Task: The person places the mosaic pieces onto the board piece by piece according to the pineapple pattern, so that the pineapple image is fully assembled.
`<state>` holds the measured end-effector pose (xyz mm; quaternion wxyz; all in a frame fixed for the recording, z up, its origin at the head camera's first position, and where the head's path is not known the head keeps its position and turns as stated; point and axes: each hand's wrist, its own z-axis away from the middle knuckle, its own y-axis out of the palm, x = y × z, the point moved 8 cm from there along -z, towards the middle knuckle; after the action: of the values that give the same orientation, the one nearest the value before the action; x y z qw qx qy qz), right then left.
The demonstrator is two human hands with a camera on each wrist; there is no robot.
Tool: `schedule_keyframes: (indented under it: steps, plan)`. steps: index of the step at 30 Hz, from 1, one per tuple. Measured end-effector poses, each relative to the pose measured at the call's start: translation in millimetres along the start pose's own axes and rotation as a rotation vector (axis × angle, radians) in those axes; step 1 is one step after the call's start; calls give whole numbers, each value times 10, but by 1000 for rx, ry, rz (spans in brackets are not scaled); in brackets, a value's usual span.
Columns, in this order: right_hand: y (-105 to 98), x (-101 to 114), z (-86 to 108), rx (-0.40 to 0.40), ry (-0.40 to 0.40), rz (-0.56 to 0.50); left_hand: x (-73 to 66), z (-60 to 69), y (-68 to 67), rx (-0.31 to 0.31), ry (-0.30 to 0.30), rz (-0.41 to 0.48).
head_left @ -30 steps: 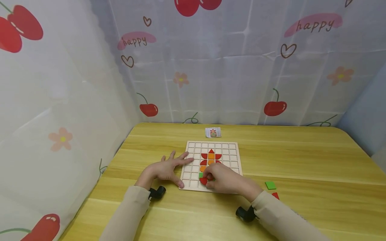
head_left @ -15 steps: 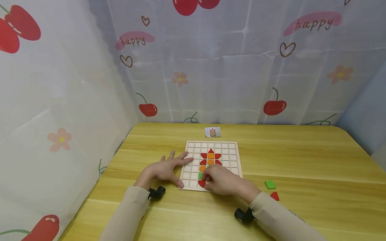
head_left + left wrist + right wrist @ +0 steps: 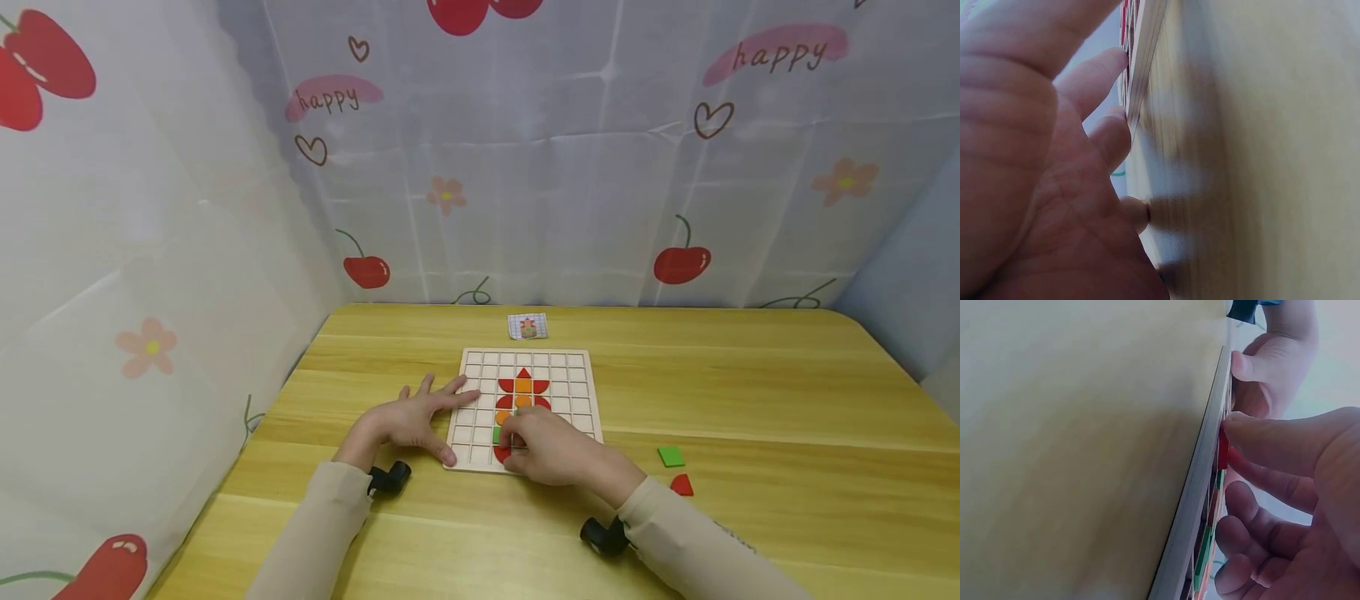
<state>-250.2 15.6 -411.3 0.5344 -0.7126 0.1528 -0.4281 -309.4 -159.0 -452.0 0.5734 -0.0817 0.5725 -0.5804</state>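
A pale wooden grid board (image 3: 471,408) lies on the table, bearing a figure of red, orange and green tiles. Thumb and index finger of my right hand (image 3: 551,446) pinch a red quarter-circle tile (image 3: 500,455) at the board's near row; the right wrist view shows this red tile (image 3: 1222,447) edge-on against the thumb tip. The hand hides part of the figure, including cells under the palm. My left hand (image 3: 408,419) spreads its fingers over the board's left edge, thumb at the near left corner. Just above the red tile sits a green tile (image 3: 497,435).
On the table right of the board lie a green square tile (image 3: 671,456) and a red quarter-circle tile (image 3: 682,485). A small printed picture card (image 3: 528,326) lies behind the board. Patterned curtains (image 3: 525,167) stand at the back and left of the table.
The red tile in my right hand has shifted slightly left and down into the near row, and the fingers have followed. My left hand keeps its place. The head view has shifted slightly.
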Motion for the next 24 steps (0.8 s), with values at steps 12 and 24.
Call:
schedule_keyframes:
  steps: [12,24]
  plan:
    - [38,-27,-15,-15,-3,-27,31,10,-3,6,-16,3]
    - [-54,-45,48,-3,-17,-42,10,-11,-8,-1,-21,2]
